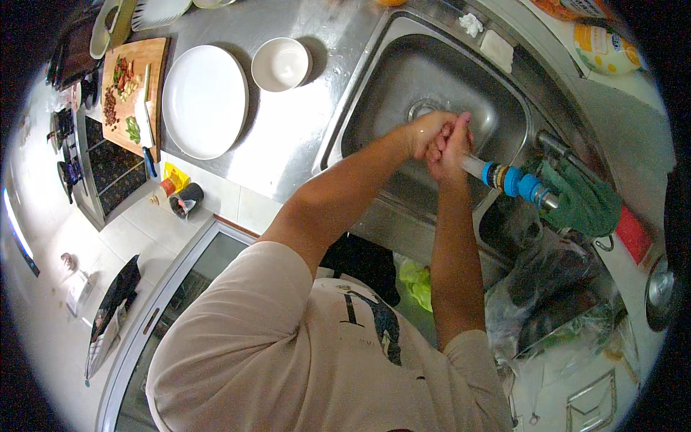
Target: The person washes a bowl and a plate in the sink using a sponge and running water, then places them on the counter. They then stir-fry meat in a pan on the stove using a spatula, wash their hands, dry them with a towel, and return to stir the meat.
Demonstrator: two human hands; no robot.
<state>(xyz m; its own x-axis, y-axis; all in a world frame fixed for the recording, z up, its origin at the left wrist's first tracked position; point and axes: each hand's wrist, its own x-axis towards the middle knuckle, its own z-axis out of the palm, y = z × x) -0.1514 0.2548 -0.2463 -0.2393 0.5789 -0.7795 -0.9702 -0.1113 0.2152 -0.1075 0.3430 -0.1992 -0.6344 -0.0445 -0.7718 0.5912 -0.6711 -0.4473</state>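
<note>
Over the stainless steel sink basin (pixel 372 127), my left hand (pixel 429 132) and my right hand (pixel 456 154) are clasped together. Their fingers are curled against each other, and no object shows between them. A thumb points up and away from me. Right beside my right hand is the clear nozzle of a faucet with blue fittings (pixel 510 181). The round drain (pixel 424 108) lies just beyond my hands, partly covered by them. Whether water is running is hard to tell.
On the steel counter are a white plate (pixel 205 102) and a white bowl (pixel 280 65). A wooden cutting board (pixel 132 48) holds chopped ingredients and a knife (pixel 144 121) with a blue handle. A green cloth (pixel 583 194) hangs by the faucet. Plastic bags (pixel 550 281) lie at right.
</note>
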